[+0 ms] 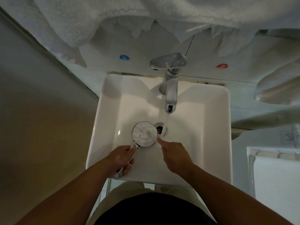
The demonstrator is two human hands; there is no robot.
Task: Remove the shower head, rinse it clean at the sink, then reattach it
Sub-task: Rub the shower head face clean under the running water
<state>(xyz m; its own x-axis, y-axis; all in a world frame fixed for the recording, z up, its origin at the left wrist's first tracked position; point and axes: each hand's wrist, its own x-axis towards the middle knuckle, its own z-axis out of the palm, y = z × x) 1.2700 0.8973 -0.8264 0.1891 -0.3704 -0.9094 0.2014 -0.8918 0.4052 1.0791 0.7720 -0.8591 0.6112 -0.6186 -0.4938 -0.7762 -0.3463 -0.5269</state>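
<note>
The chrome shower head (144, 133) is held face up over the white sink (215, 143), its round spray face just left of the drain (159, 128). My left hand (121, 159) grips its handle above the sink's front edge. My right hand (174, 151) is to the right, its other fingers curled and one finger stretched out, the fingertip at the right rim of the spray face. Water runs from the chrome tap (169, 88) into the basin just right of the shower head.
White towels (113, 21) hang above the sink along the back wall. A blue sticker (124, 57) and a red sticker (221, 66) flank the tap. A folded towel (279, 88) lies on a ledge at the right. A plain wall stands at the left.
</note>
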